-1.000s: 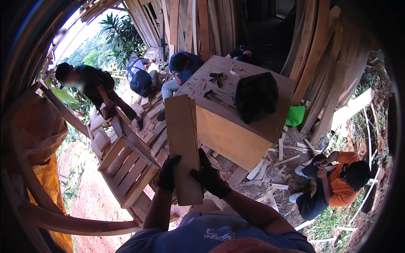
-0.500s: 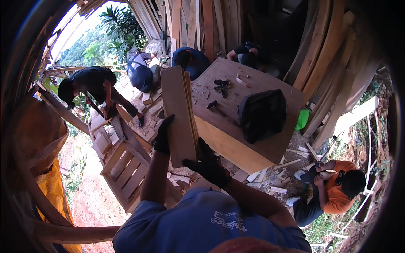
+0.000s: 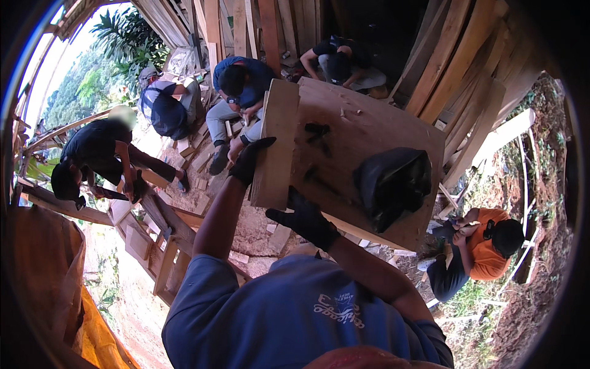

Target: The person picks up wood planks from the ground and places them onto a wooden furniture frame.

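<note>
A small stack of flat, light wooden boards (image 3: 278, 144) is tilted up in front of me, overlapping the left side of a large wooden table (image 3: 369, 123). My left hand (image 3: 251, 161), in a black glove, grips the stack's left edge with fingers reaching over it. At the lower right corner, my right hand (image 3: 310, 222), gloved too, has thumb and fingers set either side of the corner. How far its fingers wrap behind is hidden. On the table lie a hammer (image 3: 322, 181), a dark tool (image 3: 318, 135) and a black plastic bag (image 3: 393, 184).
Several people work around me: one in black (image 3: 92, 147) bends over a wooden frame (image 3: 166, 264) at left, one in orange (image 3: 491, 243) sits at right. Others crouch beyond the table. Tall planks (image 3: 452, 67) lean at the back; wood offcuts (image 3: 203, 157) litter the ground.
The boards have shifted away from me and right, now covering the table's left edge. Both my hands moved with them. My view has turned, so the surroundings sit further left.
</note>
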A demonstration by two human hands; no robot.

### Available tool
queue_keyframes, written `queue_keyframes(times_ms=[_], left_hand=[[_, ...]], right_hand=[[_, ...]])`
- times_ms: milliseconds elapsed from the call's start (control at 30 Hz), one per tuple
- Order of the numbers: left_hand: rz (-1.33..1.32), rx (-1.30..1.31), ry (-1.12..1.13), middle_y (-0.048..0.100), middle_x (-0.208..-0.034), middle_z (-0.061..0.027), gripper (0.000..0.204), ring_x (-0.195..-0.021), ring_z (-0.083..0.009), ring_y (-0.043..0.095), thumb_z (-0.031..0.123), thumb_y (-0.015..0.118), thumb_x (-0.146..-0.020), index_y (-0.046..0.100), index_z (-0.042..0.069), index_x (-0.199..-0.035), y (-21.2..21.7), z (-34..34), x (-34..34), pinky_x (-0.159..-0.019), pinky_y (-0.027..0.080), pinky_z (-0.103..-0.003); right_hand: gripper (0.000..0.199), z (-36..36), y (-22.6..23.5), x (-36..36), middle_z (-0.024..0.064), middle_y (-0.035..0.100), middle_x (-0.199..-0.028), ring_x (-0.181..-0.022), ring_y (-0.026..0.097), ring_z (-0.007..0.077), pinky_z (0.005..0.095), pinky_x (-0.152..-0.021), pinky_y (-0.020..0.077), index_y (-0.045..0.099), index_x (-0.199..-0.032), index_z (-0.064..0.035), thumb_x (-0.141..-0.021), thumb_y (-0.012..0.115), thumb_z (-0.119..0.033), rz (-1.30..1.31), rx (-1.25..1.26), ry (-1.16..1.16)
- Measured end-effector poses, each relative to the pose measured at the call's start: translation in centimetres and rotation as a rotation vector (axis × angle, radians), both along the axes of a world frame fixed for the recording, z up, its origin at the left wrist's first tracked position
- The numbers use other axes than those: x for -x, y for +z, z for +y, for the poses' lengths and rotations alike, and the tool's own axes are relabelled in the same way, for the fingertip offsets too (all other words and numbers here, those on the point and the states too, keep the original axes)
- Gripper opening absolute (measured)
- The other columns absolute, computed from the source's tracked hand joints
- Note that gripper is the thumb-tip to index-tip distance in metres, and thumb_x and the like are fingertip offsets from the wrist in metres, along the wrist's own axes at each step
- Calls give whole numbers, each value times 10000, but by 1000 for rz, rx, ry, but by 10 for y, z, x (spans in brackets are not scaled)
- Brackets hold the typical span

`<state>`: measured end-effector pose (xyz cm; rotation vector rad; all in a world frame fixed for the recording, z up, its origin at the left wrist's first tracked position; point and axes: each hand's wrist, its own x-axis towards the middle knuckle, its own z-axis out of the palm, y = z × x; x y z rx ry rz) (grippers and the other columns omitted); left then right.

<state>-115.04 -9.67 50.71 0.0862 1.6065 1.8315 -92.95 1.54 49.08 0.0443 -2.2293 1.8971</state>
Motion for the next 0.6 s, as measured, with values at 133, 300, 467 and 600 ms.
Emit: queue_keyframes(times_ms=[133,300,467,600], left_hand=[[53,57,-67,752,-1118,-80,419,-954,-200,734,276,747,-955,687,23,-1283,-1,13,14,-858,596,-348],[58,108,-73,748,-1112,-55,419,-972,-166,721,290,744,-960,697,30,-1285,6,32,19,-890,576,-338],[43,186,-233,743,-1148,-59,458,-989,-151,708,340,730,-966,699,24,-1296,0,33,48,-892,561,-331],[156,247,-265,738,-1165,-68,502,-1009,-149,701,371,726,-962,686,12,-1310,-15,25,67,-888,555,-329]], right_hand=[[787,0,8,7,219,617,-1452,-1286,659,330,437,-1056,537,514,-1471,8,-904,842,-429,-153,-167,-9],[783,-1,2,18,220,641,-1404,-1213,694,352,450,-978,573,535,-1453,12,-904,832,-460,-151,-203,-92],[773,-4,5,31,210,660,-1378,-1207,693,334,448,-956,573,546,-1440,5,-917,801,-505,-140,-231,-115],[785,-3,-3,39,207,664,-1379,-1267,660,324,450,-1009,542,543,-1437,8,-926,780,-539,-87,-458,-74]])
